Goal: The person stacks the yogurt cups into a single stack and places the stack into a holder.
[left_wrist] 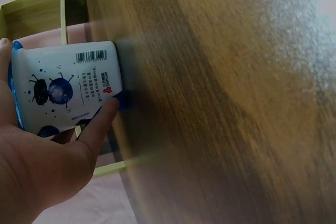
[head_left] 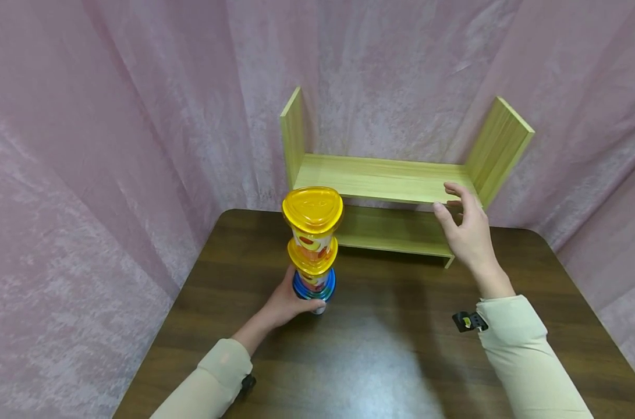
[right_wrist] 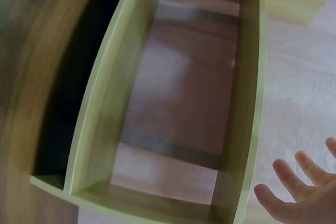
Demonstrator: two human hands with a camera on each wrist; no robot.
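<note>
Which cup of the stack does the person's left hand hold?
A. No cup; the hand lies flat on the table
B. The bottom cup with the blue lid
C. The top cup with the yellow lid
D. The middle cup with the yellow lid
B: the left hand curls round the bottom cup of the stack, the one with the blue lid, while the two yellow-lidded cups above it are not touched.

**Pink drapes around a dark table**

A dark wood table (head_left: 380, 349) with rounded far corners fills the foreground, a patch of light glaring near its middle. Pale pink cloth (head_left: 113, 145) hangs in folds behind and to both sides. A light green wooden shelf (head_left: 385, 177) stands at the table's far edge.
</note>
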